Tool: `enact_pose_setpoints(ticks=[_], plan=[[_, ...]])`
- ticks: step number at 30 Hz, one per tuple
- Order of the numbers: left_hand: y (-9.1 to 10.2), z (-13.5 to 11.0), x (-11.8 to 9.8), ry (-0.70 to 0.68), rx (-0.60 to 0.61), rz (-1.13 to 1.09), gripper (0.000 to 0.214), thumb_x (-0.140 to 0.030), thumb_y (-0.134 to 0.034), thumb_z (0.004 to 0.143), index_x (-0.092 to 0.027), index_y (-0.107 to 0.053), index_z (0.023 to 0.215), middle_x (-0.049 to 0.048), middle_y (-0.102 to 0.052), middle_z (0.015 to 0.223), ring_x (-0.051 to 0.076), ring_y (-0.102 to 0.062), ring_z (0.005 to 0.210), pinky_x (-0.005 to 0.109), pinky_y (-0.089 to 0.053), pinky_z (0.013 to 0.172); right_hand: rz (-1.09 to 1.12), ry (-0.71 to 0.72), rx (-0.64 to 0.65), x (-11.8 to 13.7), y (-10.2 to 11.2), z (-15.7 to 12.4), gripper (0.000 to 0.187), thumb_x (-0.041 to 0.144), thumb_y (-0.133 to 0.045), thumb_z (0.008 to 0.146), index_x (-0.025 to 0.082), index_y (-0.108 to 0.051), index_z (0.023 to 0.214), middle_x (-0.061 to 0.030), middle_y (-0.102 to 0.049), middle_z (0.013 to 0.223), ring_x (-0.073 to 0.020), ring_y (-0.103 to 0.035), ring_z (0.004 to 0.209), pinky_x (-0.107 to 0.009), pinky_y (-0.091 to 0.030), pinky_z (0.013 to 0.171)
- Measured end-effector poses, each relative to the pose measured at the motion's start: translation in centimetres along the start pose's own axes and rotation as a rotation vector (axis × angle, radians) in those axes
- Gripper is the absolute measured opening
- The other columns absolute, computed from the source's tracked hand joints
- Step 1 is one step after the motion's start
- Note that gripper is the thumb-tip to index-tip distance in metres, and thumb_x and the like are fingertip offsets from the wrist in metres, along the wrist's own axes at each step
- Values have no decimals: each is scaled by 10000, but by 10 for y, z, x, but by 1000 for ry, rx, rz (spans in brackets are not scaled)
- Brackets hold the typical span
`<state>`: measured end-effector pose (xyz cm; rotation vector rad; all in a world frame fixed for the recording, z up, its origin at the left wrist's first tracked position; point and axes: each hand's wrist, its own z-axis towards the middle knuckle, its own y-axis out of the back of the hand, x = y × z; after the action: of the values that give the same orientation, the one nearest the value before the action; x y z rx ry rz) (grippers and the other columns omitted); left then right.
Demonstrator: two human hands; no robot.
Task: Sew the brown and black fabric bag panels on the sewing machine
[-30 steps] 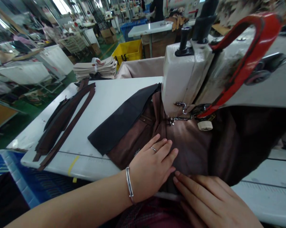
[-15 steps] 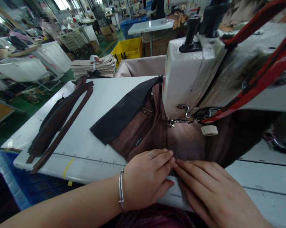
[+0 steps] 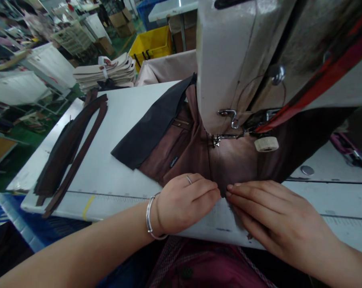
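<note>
A brown leather-like panel (image 3: 196, 158) lies under the sewing machine's presser foot (image 3: 216, 141). It carries a zipper, a small dark label and a black flap of lining (image 3: 151, 124) at its left. At the panel's near edge, my left hand (image 3: 190, 202) has its fingers bent and pinched on the brown material; the thumb is mostly hidden. Just to the right, my right hand (image 3: 268, 212) lies palm down on the same panel, fingers stretched out side by side. Their fingertips almost meet, a small gap between them. Part of the panel runs beneath the machine head (image 3: 229, 68).
Dark brown strips (image 3: 69, 156) lie on the white tabletop (image 3: 109, 168) at left. Below the table's left end is a blue crate (image 3: 21, 224). Behind stand a bundle of stacked pieces (image 3: 109, 72) and a yellow bin (image 3: 153, 44). A red bar (image 3: 313, 84) slants across the machine.
The view has tilted down and closer to the machine. My left fingers have curled in from lying flatter, and a gap has opened between the two hands' fingertips.
</note>
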<state>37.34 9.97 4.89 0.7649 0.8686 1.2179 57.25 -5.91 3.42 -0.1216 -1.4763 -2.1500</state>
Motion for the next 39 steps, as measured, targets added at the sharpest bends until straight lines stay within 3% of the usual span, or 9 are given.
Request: enact_pose_setpoints(ticks=[6, 11, 14, 18, 22, 39], plan=[[7, 7, -5, -57, 144, 51, 219, -113, -471, 983, -77, -675, 1053, 91, -718, 1074, 175, -663, 915, 304, -592, 801, -12, -6, -11, 2, 2, 0, 346, 152, -621, 903, 164, -638, 1248, -53, -676, 1229, -184, -598, 1127, -369, -498, 984], [6, 8, -4, -71, 186, 58, 264, -113, -421, 995, -72, -673, 1061, 110, -714, 1071, 168, -666, 912, 299, -593, 795, -12, -25, -11, 3, 2, 0, 326, 156, -617, 900, 169, -647, 1224, -57, -682, 1227, -186, -613, 1121, -360, -513, 973], [5, 7, -4, -50, 216, 42, 245, -135, -446, 1000, -101, -675, 1079, 82, -718, 1100, 178, -658, 994, 307, -581, 874, -20, -27, 0, 3, 2, 0, 297, 172, -594, 920, 169, -647, 1212, -57, -677, 1222, -185, -606, 1116, -361, -511, 961], [7, 5, -4, 20, 200, -14, 216, -184, -530, 976, -142, -672, 1133, 36, -711, 1168, 204, -596, 1207, 366, -518, 1056, -44, -7, 39, 5, 4, 2, 294, 183, -559, 943, 183, -643, 1224, -44, -672, 1212, -187, -600, 1096, -368, -514, 931], [9, 3, -2, 47, 225, -36, 250, -199, -530, 976, -152, -657, 1187, 16, -703, 1204, 190, -570, 1258, 368, -463, 1133, -68, 19, 33, 4, 5, 6, 279, 185, -554, 944, 174, -655, 1204, -38, -678, 1191, -180, -606, 1077, -356, -525, 915], [-1, 13, 36, 31, 169, 8, 221, -163, -522, 966, -143, -694, 1102, 49, -709, 1184, 171, -591, 1249, 341, -489, 1104, -116, 25, 61, -21, 8, 36, 267, 218, -571, 934, 204, -667, 1183, -56, -689, 1147, -198, -626, 1079, -380, -515, 955]])
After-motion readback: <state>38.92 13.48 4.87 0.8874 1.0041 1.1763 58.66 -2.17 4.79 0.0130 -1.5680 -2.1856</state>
